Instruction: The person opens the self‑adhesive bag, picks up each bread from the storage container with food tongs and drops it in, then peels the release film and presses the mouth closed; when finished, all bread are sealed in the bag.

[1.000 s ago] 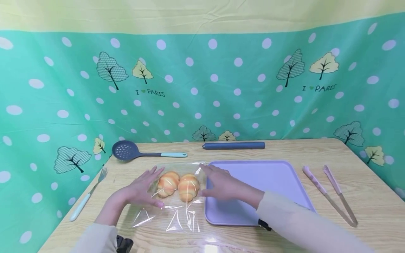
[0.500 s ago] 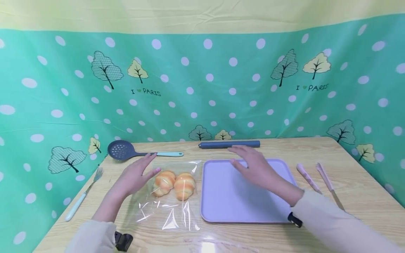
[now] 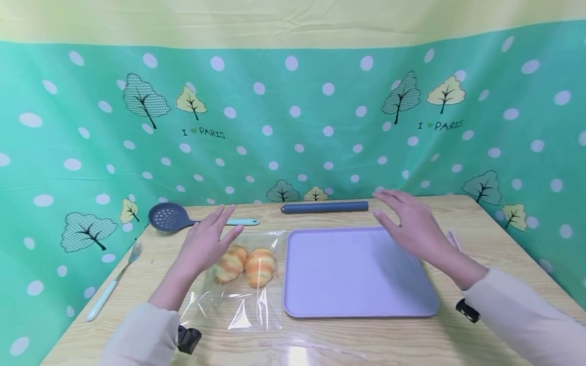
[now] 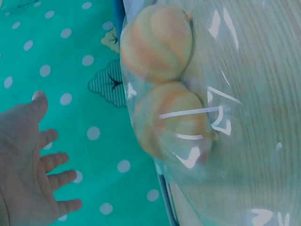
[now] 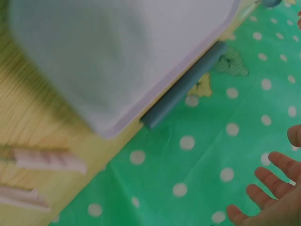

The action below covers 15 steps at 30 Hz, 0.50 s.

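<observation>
Two bread rolls lie side by side in a clear plastic bag on the table. My left hand, fingers spread and holding nothing, hovers above the bag's left side, near the rolls. In the left wrist view the same hand is apart from the bagged rolls. My right hand is raised over the far right corner of a lilac tray. Its fingers are extended with nothing in them, as the right hand in the right wrist view also shows. The sleeve and hand cover most of the tongs.
A dark blue slotted skimmer with a light blue handle lies at the back left. Along the back edge is a dark blue rod. A fork lies at the left edge. A polka-dot curtain hangs behind the table.
Both hands have lifted off the bag. The right hand has swept right across the tray, while the left has risen and pulled slightly back from the rolls. The rolls stay in place.
</observation>
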Tool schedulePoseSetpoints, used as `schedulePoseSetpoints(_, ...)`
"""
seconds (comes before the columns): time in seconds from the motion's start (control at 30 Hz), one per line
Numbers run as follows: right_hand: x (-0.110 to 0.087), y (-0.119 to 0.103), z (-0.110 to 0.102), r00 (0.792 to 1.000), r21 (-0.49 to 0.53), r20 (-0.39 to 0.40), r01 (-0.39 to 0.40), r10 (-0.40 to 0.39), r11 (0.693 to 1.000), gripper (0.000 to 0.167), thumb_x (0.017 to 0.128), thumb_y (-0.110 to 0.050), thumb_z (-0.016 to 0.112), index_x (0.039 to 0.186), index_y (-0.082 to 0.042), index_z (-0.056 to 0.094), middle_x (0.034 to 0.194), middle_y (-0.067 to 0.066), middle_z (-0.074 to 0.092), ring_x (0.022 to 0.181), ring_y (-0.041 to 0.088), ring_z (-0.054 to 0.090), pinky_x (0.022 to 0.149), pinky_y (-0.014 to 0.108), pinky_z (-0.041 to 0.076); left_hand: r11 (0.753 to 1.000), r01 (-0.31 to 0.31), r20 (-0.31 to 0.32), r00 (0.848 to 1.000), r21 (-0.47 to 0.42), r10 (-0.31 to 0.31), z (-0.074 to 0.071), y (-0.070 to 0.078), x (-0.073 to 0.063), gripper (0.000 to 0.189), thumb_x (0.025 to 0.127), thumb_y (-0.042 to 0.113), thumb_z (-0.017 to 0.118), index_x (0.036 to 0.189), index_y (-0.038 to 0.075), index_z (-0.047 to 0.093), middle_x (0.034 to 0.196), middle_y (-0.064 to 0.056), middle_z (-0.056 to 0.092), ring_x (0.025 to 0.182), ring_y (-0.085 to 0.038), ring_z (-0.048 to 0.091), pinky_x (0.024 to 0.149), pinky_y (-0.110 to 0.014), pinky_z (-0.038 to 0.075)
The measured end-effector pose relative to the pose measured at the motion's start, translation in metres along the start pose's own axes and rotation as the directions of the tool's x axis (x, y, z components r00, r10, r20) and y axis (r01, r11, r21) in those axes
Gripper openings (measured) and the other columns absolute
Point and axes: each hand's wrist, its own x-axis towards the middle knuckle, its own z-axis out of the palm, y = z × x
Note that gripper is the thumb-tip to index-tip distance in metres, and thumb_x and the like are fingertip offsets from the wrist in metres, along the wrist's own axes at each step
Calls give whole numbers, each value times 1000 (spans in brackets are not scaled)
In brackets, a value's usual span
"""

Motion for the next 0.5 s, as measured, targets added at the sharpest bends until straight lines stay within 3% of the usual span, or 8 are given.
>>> schedulePoseSetpoints(0.33,-2,31,-9,997,-51,33,-74,76,996,53,109,-35,46,154,-7,41,158,27,34,145,53,24,110,76,20,996,64,18,998,61,-66,9,13,8,70,108,51,40,162,11,23,165,-23,18,148,-49,21,115,-73,12)
schedulePoseSetpoints(0.5,-3,44,-7,991,-81,70,-109,114,991,58,110,-42,40,159,-10,33,163,25,23,150,51,12,112,77,11,991,104,5,994,84,-105,13,11,9,70,108,52,40,163,13,21,166,-22,14,150,-48,16,115,-74,8)
